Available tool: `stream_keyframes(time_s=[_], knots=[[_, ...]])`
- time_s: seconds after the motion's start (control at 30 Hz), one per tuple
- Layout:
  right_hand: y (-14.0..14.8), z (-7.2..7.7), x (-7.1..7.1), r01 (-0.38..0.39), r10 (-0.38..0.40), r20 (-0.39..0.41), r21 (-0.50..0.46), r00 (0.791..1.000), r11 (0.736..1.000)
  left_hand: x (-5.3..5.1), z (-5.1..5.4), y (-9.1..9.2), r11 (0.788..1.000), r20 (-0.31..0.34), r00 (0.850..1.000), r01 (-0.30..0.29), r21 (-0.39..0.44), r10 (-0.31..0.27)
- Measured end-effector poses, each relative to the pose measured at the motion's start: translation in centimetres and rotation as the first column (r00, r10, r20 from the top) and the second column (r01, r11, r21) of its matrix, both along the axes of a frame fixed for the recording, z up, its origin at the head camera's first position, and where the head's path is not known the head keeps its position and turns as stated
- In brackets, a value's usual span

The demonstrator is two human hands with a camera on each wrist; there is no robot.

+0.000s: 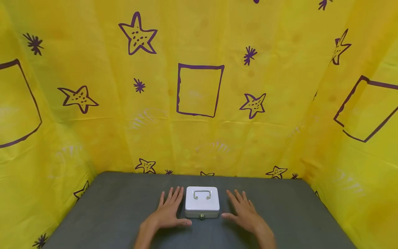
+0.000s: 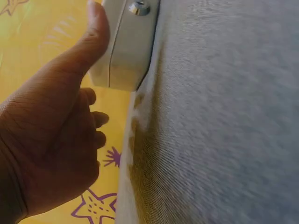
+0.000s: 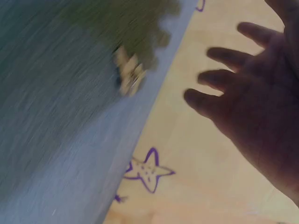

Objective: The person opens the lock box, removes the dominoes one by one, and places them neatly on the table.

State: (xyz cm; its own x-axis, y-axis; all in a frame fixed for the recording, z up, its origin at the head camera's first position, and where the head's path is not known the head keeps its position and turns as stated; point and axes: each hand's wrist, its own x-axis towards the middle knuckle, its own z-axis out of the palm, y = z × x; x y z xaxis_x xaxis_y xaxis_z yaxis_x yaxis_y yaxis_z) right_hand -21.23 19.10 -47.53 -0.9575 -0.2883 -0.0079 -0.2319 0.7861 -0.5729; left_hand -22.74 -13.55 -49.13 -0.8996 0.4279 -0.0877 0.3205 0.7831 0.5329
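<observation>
A small white metal cash box (image 1: 202,200) with a wire handle (image 1: 202,194) folded on its lid sits on the grey table; a round lock (image 2: 139,8) is on its front. To its left my left hand (image 1: 169,211) hovers with fingers spread, the thumb extending near the box's front left corner. On the other side, my right hand (image 1: 244,212) is spread too, apart from the box. Neither hand holds anything. In the right wrist view, a small blurred tan object (image 3: 128,72) lies on the table; its kind is unclear, and the head view does not show it.
The grey tabletop (image 1: 124,204) stretches to both sides of the box. Yellow curtains (image 1: 199,145) with purple stars and squares hang behind the table and along its left and right sides.
</observation>
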Motion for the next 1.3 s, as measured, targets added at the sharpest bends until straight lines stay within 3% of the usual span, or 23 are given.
stream_keyframes(time_s=[0.13, 0.33, 0.43, 0.63, 0.77, 0.87, 1.0, 1.1, 1.3], knots=[[-0.9, -0.7, -0.9, -0.064, 0.065, 0.076, -0.016, 0.995, 0.998, -0.7, -0.2, 0.1, 0.999, 0.020, 1.000, 0.018, -0.032, -0.017], [-1.3, -1.9, -2.7, -0.108, 0.102, 0.101, 0.050, 0.990, 0.993, -1.8, -1.0, 0.6, 0.998, 0.020, 0.998, 0.055, -0.032, -0.054], [-1.6, -1.8, -3.3, -0.096, 0.084, 0.133, 0.084, 0.988, 0.992, -2.2, -1.5, 1.0, 0.998, 0.021, 0.998, 0.057, -0.020, -0.057], [-2.9, -0.8, -3.4, -0.011, -0.033, 0.216, 0.198, 0.976, 0.980, -3.0, -2.5, 1.9, 0.999, 0.005, 0.999, 0.045, -0.001, -0.045], [-3.7, -1.1, -3.2, 0.016, -0.069, 0.209, 0.245, 0.975, 0.969, -2.8, -2.1, 2.2, 1.000, -0.007, 1.000, 0.007, -0.005, -0.007], [-3.8, -3.1, -4.1, 0.035, -0.081, 0.196, 0.229, 0.977, 0.973, -2.8, -1.9, 2.0, 1.000, 0.001, 1.000, -0.010, 0.000, 0.010], [-3.7, -5.7, -5.5, 0.055, -0.082, 0.143, 0.181, 0.986, 0.982, -3.2, -2.2, 1.4, 0.999, 0.014, 1.000, 0.019, 0.027, -0.020], [-3.9, -5.1, -5.2, 0.051, -0.077, 0.127, 0.192, 0.989, 0.980, -3.4, -2.3, 1.4, 0.998, 0.018, 0.999, 0.029, 0.059, -0.030], [-5.1, -2.4, -3.7, 0.079, -0.115, 0.136, 0.247, 0.984, 0.966, -3.5, -2.1, 2.0, 0.996, 0.023, 1.000, -0.003, 0.084, 0.001]])
